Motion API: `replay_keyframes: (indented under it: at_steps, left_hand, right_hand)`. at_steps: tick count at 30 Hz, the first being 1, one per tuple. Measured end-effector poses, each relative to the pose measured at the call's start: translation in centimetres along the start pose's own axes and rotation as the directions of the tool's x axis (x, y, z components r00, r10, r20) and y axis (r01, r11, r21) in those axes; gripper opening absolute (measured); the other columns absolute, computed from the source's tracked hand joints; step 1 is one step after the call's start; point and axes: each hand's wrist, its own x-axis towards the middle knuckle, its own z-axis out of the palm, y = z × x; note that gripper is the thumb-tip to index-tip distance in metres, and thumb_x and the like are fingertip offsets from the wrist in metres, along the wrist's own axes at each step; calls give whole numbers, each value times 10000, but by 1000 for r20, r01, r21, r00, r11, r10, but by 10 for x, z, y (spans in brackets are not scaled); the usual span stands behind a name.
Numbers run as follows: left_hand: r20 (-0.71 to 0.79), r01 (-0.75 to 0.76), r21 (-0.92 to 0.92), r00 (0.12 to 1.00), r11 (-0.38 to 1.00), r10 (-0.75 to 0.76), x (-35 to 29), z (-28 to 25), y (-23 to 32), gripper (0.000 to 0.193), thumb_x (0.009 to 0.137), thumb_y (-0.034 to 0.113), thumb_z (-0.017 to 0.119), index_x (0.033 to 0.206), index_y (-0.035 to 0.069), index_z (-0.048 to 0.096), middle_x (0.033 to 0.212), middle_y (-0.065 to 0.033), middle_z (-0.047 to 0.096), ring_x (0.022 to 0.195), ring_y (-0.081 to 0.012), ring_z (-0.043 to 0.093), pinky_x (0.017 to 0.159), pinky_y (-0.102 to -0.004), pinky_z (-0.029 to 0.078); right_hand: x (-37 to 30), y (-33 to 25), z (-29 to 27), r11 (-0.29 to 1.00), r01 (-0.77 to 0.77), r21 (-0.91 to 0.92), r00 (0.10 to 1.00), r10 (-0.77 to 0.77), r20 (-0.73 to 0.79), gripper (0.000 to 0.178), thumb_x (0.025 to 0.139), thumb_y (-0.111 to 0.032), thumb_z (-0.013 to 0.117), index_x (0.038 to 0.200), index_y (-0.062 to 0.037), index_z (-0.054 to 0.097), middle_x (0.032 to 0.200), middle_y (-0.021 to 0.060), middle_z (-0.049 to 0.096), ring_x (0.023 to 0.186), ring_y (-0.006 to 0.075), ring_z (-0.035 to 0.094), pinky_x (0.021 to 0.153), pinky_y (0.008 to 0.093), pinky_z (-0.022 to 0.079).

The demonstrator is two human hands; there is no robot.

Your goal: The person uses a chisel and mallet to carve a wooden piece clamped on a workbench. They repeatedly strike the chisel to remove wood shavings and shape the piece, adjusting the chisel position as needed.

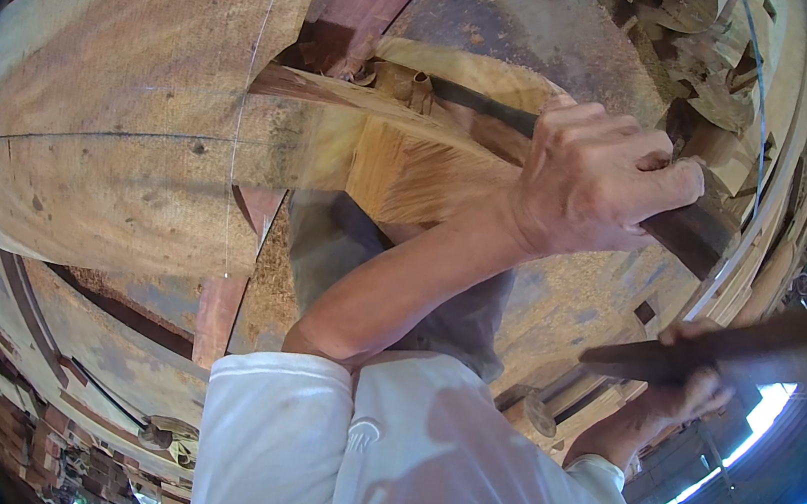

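Note:
My left hand (pixel 589 174) is closed round a long chisel (pixel 487 108), its dark blade on one side of the fist and its dark handle end on the other. The blade's tip lies by curled shavings (pixel 421 93) in a hollowed piece of pale wood (pixel 423 172). At the lower right, my right hand (pixel 693 400) grips a dark wooden mallet (pixel 658 357), smeared by motion and held apart from the chisel. A broad, rounded wooden panel (pixel 140 99) with a dark lengthwise line and a pale cross line adjoins the hollowed piece on the left.
Reddish boards (pixel 379 2) lie under and beside the work. Offcuts and large shavings (pixel 715 94) crowd the upper right, near a thin blue cord (pixel 760 94). Sawdust covers the surface (pixel 570 293) below my left hand. Stacked timber (pixel 28 438) stands at the lower left.

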Motion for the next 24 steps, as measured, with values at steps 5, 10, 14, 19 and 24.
replay_keyframes:
  at_steps: [5,10,14,19,24]
  left_hand:
    - [-20,-51,20,998,999,51,3,-2,-5,380,633,281,893,953,185,712,745,22,612,641,-185,643,563,-346,442]
    - [-30,-17,30,999,999,18,-6,2,-6,473,544,287,901,927,230,630,742,48,572,670,-158,651,558,-360,437]
    - [2,-13,-8,1000,1000,13,-4,3,-5,447,569,292,894,925,232,631,741,50,569,654,-154,642,554,-358,433]
    - [2,-10,-8,1000,1000,10,-8,-2,-4,400,607,292,891,904,221,631,732,52,571,647,-147,637,557,-353,434]
    - [-10,-28,-40,1000,999,28,-3,-1,-7,324,631,238,860,884,157,675,735,0,630,655,-192,666,580,-352,457]
  right_hand:
    - [7,23,-73,909,-18,-415,916,181,358,591,830,-380,869,1143,58,623,968,213,685,809,300,706,719,383,577]
    - [8,8,-21,946,39,-321,999,-47,-18,559,858,-390,760,1160,56,614,951,201,687,736,273,671,668,380,567]
    - [13,-13,-8,987,160,27,979,-162,122,583,865,-439,756,1133,56,607,935,174,673,738,272,665,651,362,556]
    - [0,20,-9,909,-82,-410,985,136,103,708,856,-193,793,1434,84,494,997,152,694,803,240,688,717,337,567]
    - [13,-2,-25,990,96,103,978,-113,176,587,878,-443,750,1185,37,609,951,156,676,783,257,666,701,371,560]
